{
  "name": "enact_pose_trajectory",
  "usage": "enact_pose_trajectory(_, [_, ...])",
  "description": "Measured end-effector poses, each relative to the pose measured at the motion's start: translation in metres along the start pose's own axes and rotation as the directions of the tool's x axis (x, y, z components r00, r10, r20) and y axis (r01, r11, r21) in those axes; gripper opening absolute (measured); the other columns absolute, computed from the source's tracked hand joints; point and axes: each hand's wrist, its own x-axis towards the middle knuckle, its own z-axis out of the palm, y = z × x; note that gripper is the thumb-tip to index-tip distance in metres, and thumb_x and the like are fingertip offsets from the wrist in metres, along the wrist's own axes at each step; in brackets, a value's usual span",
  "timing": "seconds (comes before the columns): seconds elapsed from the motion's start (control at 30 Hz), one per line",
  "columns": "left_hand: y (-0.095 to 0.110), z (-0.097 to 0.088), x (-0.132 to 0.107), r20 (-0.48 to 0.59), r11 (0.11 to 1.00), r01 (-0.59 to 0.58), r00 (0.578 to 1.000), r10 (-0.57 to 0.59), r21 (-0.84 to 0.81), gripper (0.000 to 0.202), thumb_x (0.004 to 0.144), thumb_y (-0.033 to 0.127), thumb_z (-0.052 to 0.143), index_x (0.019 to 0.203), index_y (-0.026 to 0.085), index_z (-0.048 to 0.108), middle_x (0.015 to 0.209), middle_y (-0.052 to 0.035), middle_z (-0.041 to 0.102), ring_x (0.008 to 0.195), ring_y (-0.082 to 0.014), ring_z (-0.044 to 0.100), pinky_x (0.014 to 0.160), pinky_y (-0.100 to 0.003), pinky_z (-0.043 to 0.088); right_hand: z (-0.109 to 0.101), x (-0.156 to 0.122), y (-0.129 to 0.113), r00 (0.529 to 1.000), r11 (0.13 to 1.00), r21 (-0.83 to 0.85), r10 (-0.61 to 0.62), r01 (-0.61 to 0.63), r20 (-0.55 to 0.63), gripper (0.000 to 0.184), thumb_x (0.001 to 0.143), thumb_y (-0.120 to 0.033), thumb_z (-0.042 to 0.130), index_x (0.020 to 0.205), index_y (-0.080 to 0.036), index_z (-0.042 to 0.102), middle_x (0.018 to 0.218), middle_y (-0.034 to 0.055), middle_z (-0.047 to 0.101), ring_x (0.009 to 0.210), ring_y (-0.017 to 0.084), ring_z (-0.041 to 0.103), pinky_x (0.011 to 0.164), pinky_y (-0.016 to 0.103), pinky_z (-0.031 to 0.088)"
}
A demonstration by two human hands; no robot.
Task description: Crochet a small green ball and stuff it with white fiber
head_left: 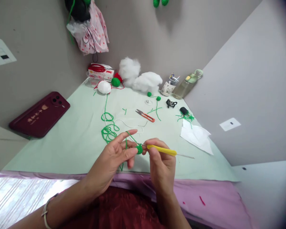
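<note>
near the front edge of the table (62, 143), the left hand (114, 159) is closed on a small round green crochet piece (139, 148), and the right hand (160, 162) is closed around a yellow crochet hook (161, 150). the green yarn (108, 130) lies in loose loops toward the table middle, so i think it could tangle or slip off the hook if pulled hard.

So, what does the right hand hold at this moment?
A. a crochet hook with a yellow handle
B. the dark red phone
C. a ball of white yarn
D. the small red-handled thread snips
A: the right hand grips the yellow-handled crochet hook, its tip at the small green crochet piece pinched by the left hand; the thread snips lie on the table.
</note>
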Motion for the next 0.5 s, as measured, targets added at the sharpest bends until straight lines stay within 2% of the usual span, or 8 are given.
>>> enact_pose_trajectory(0.13, [-0.0008,-0.0043,-0.0005,0.025,0.999,-0.004,1.000,0.003,0.045,0.054,0.088,0.028,0.083,0.138,0.026,0.064,0.091,0.0031,0.066,0.047,-0.0007,0.039,0.048,-0.019,0.032,0.0017,-0.0013,-0.0035,0.999,0.996,-0.086,-0.034,0.035,0.012,0.008,0.096,-0.027,0.074,0.100,-0.029,0.080,0.091,0.0011,0.070,0.081,0.015,0.066,0.072,0.029,0.054])
enact_pose_trajectory(0.27, [-0.0032,-0.0076,0.0009,0.018,0.997,-0.001,1.000,0.000,0.071,0.055,0.087,0.028,0.083,0.139,0.030,0.065,0.098,0.0028,0.062,0.048,0.0006,0.036,0.045,-0.018,0.029,0.0030,-0.0026,-0.0050,0.995,0.981,-0.170,-0.095,0.098,0.029,0.015,0.099,-0.024,0.069,0.103,-0.030,0.082,0.099,0.0031,0.075,0.094,0.017,0.068,0.078,0.030,0.054])
enact_pose_trajectory(0.33, [-0.0038,-0.0084,0.0020,0.019,0.996,-0.009,1.000,0.008,0.087,0.054,0.087,0.028,0.083,0.138,0.030,0.066,0.098,0.0030,0.061,0.050,0.0001,0.038,0.046,-0.018,0.029,0.0037,-0.0019,-0.0044,0.997,0.989,-0.123,-0.078,0.081,0.023,0.016,0.100,-0.024,0.067,0.103,-0.030,0.082,0.098,0.0032,0.076,0.089,0.017,0.068,0.077,0.031,0.055])
enact_pose_trajectory(0.5, [-0.0029,-0.0077,0.0029,0.015,0.993,-0.034,0.999,0.033,0.114,0.050,0.088,0.030,0.082,0.136,0.031,0.068,0.099,0.0030,0.059,0.052,-0.0001,0.040,0.048,-0.018,0.031,0.0055,0.0041,-0.0055,1.000,0.992,0.129,0.006,-0.006,-0.003,0.013,0.098,-0.029,0.069,0.093,-0.025,0.081,0.090,0.0037,0.078,0.072,0.015,0.068,0.069,0.031,0.056])
